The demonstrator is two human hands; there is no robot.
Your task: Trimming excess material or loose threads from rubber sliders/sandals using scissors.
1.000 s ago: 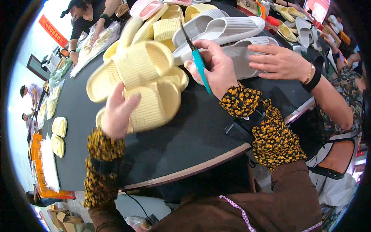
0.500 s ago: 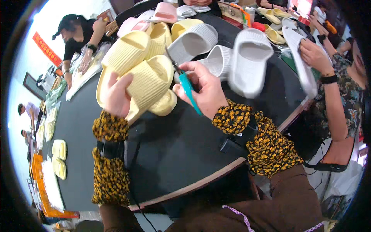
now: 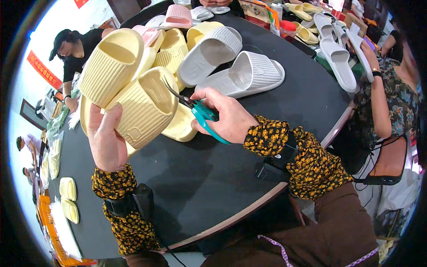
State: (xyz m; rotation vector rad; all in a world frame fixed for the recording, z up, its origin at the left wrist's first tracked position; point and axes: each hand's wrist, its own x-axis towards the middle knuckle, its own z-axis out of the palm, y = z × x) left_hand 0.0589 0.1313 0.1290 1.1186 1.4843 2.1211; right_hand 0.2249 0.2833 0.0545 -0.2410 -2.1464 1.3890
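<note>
My left hand [image 3: 106, 138] is closed around a pair of pale yellow ribbed slippers, its thumb against the nearer slipper [image 3: 142, 109]. The other yellow slipper [image 3: 113, 64] rises upright behind it. In my right hand [image 3: 229, 115] is a pair of scissors [image 3: 203, 116] with teal handles and dark blades. The blades are slightly apart and point up-left, at the opening of the nearer slipper. Whether they touch it I cannot tell. More yellow slippers [image 3: 171, 55] lie behind the held pair. Beyond my right hand rest two grey slippers [image 3: 211, 53], [image 3: 249, 73].
Pink slippers [image 3: 179, 17] lie at the dark table's [image 3: 187, 178] far side. On the right a co-worker's hand [image 3: 370, 55] holds a grey slipper beside another grey slipper [image 3: 338, 62]. A red-lidded jar [image 3: 288, 29] stands far right. Two yellow slippers [image 3: 69, 200] lie at left.
My left hand has moved left and lower with the yellow slippers, turning them. The scissors' blades have swung left and show apart. A grey slipper right of my hand has gone from that spot.
</note>
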